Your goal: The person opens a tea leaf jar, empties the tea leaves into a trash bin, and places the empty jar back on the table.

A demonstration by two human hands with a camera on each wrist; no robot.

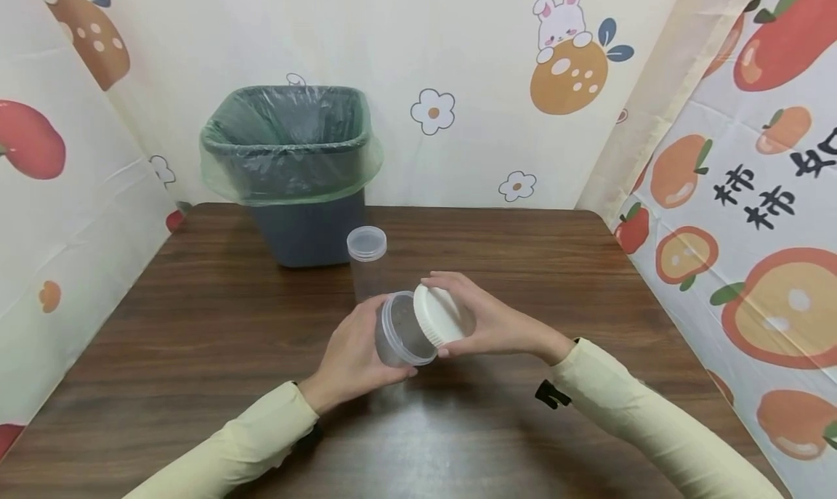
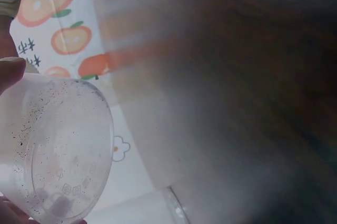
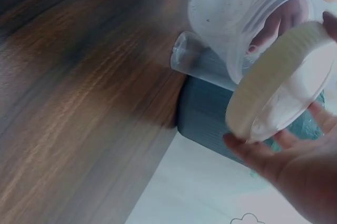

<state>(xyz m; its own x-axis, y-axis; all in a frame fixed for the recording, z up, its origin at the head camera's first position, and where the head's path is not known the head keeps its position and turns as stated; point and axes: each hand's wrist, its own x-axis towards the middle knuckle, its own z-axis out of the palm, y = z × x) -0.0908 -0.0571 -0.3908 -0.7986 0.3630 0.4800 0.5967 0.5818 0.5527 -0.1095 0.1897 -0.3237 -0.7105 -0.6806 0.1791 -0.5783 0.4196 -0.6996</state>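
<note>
My left hand (image 1: 356, 348) grips a clear plastic jar (image 1: 387, 337) by its side. The jar is tilted, its mouth turned toward the right. Small dark specks dot the clear jar (image 2: 73, 140) in the left wrist view. By its edge, my right hand (image 1: 490, 317) holds a white lid (image 1: 439, 317) with a ridged rim, right at the jar's mouth. The right wrist view has the lid (image 3: 274, 77) tilted in front of the jar's opening; whether they touch I cannot tell. Just behind the jar stands a taller, narrow clear container (image 1: 368, 270), its lower part hidden.
A dark bin (image 1: 307, 226) lined with a green translucent bag (image 1: 288, 172) stands at the back left of the brown wooden table (image 1: 497, 245). Fruit-patterned cloth (image 1: 458, 49) hangs at the back and both sides.
</note>
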